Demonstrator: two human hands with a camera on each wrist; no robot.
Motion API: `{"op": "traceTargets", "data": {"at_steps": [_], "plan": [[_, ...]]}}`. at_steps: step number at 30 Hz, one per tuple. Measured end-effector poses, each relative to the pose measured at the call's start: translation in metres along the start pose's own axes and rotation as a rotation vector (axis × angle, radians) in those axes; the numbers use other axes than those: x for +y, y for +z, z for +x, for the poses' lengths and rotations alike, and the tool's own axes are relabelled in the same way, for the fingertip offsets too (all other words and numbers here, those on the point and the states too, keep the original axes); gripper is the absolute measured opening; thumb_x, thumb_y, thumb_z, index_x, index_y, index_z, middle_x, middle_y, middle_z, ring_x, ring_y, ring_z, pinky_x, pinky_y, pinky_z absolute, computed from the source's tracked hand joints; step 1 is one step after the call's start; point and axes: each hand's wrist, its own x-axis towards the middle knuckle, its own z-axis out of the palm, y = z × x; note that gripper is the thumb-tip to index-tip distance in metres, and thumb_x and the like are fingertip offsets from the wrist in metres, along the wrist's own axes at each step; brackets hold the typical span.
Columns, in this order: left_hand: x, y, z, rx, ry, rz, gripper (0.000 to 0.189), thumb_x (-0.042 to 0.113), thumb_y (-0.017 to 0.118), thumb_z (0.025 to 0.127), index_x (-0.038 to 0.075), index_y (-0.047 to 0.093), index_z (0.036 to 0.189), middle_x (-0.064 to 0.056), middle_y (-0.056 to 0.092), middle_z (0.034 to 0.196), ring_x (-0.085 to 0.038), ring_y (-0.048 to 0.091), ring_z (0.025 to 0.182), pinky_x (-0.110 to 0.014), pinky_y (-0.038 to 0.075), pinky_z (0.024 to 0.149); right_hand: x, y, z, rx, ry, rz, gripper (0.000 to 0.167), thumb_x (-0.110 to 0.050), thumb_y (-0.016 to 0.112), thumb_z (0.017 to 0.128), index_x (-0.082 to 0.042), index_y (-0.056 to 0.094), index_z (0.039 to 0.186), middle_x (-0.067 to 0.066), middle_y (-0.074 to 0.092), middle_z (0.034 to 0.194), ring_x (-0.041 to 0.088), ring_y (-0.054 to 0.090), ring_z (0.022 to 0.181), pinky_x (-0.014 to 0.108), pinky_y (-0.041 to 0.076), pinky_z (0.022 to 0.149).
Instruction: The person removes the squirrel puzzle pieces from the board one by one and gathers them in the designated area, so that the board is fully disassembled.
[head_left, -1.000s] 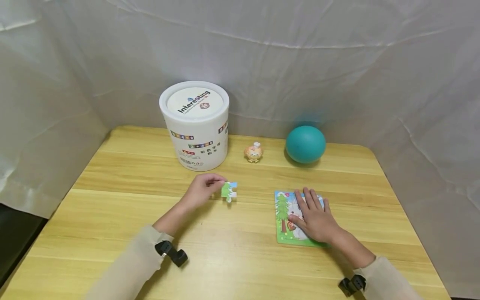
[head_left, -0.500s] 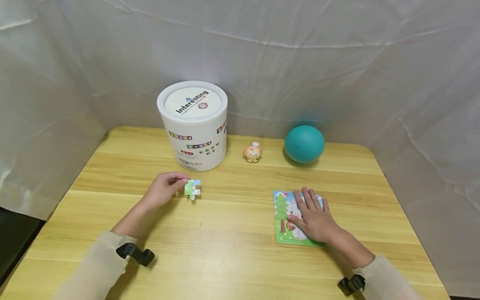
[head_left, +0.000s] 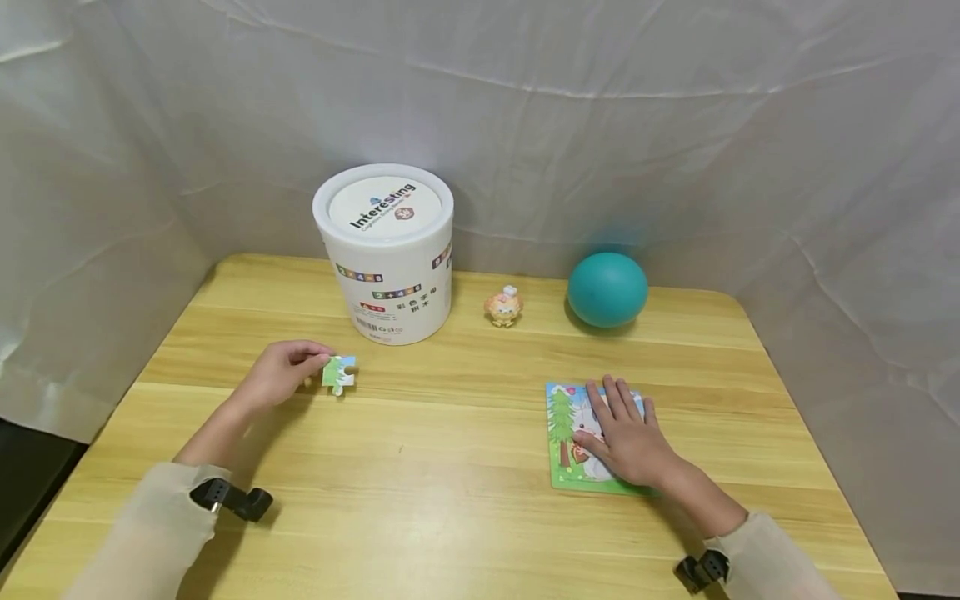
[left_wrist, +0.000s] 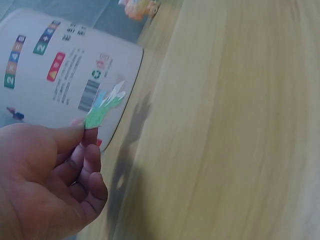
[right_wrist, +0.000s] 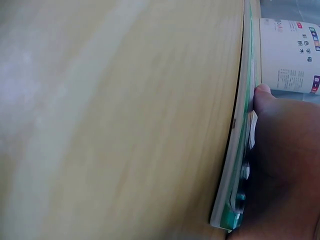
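Between thumb and fingertips my left hand pinches a jigsaw piece printed in green, white and light blue. In the left wrist view that piece is held raised above the wood, with its shadow falling on the table. My right hand lies flat with spread fingers on a square picture puzzle, which shows a green tree and a white cartoon animal. The palm and fingers hide much of its right side. From the right wrist, the puzzle's edge appears as a thin board under the hand.
A white lidded bucket stands at the back left of the wooden table. Right of it sit a small chick-like figurine and a teal ball. Grey cloth hangs behind and along the sides.
My left hand has moved left across the table with the jigsaw piece, from in front of the bucket's right side to its front left. The right hand stays on the puzzle.
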Motion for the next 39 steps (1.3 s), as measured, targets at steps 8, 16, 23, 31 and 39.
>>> {"op": "traceTargets", "data": {"at_steps": [8,16,23,31,39], "plan": [[-0.004,-0.004,0.004,-0.008,-0.017,0.085,0.028,0.017,0.057,0.106,-0.003,0.069,0.121,-0.018,0.070,0.108,-0.025,0.058,0.091,-0.029,0.049,0.073,0.006,0.008,0.001,-0.003,-0.010,0.018,0.084,-0.054,0.048,0.104,-0.001,0.017,0.161,0.030,0.009,0.165,0.050,0.006,0.151,0.076,0.004,0.112],[-0.011,0.001,0.013,0.031,0.039,0.151,0.022,0.012,0.060,0.104,-0.004,0.071,0.113,-0.019,0.071,0.107,-0.026,0.059,0.093,-0.036,0.048,0.080,0.009,0.011,0.001,0.029,-0.030,0.041,0.085,-0.057,0.047,0.104,-0.003,0.018,0.162,0.031,0.011,0.164,0.050,0.006,0.151,0.076,0.004,0.112],[-0.013,0.004,0.013,0.048,0.036,0.185,0.021,0.012,0.060,0.104,-0.004,0.071,0.111,-0.020,0.071,0.107,-0.028,0.060,0.093,-0.041,0.048,0.081,0.011,0.011,0.003,-0.005,-0.018,0.020,0.086,-0.058,0.045,0.104,-0.004,0.015,0.163,0.029,0.008,0.166,0.049,0.004,0.152,0.076,0.003,0.113],[-0.010,0.004,0.014,0.037,0.000,0.186,0.025,0.014,0.058,0.105,-0.004,0.068,0.118,-0.022,0.068,0.113,-0.031,0.060,0.099,-0.043,0.048,0.084,0.012,0.012,0.003,-0.020,-0.002,0.015,0.087,-0.059,0.046,0.103,-0.004,0.015,0.162,0.028,0.007,0.166,0.049,0.003,0.152,0.075,0.002,0.113],[0.003,0.005,0.012,0.037,0.019,0.145,0.031,0.022,0.057,0.106,-0.004,0.067,0.120,-0.018,0.069,0.106,-0.027,0.061,0.093,-0.033,0.050,0.074,0.004,0.004,0.000,0.031,-0.023,0.024,0.084,-0.056,0.048,0.103,-0.002,0.020,0.161,0.032,0.016,0.163,0.052,0.010,0.150,0.077,0.007,0.111]]}}
